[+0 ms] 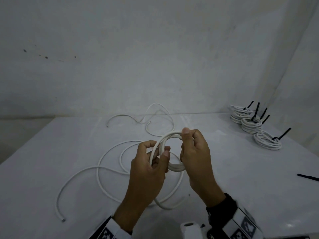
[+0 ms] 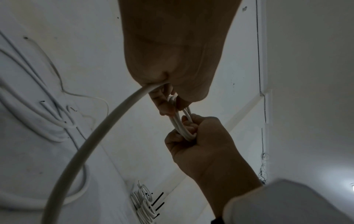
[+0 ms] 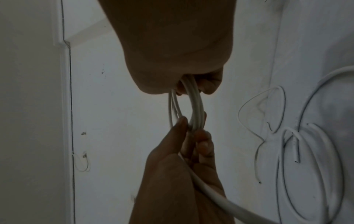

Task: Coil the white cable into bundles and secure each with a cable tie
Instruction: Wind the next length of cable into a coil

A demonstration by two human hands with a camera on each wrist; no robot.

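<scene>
Two hands of yours meet above the white table (image 1: pixel 51 152), both gripping one small coil (image 1: pixel 172 152) of white cable. Your left hand (image 1: pixel 148 169) pinches the coil's left side between thumb and curled fingers, and your right hand (image 1: pixel 196 159) curls around its right side with the thumb laid over the top of the loops. In the left wrist view the right hand's fingers (image 2: pixel 191 127) wrap the gathered strands. The coil stands roughly upright between your hands, lifted off the table.

From the coil, the loose cable (image 1: pixel 107 169) runs down and away to the left in wide open loops lying on the table, ending in a cut tip near the table's front left. Beyond the coil, farther from you, another thinner stretch of white cable (image 1: pixel 155 111) arcs near the back edge. To the right of the coil and farther back, finished bundles (image 1: pixel 252 125) lie close together, each with a black cable tie sticking up. Nearer, right of the coil, one loose black cable tie (image 1: pixel 309 177) lies flat by the table's right edge.
</scene>
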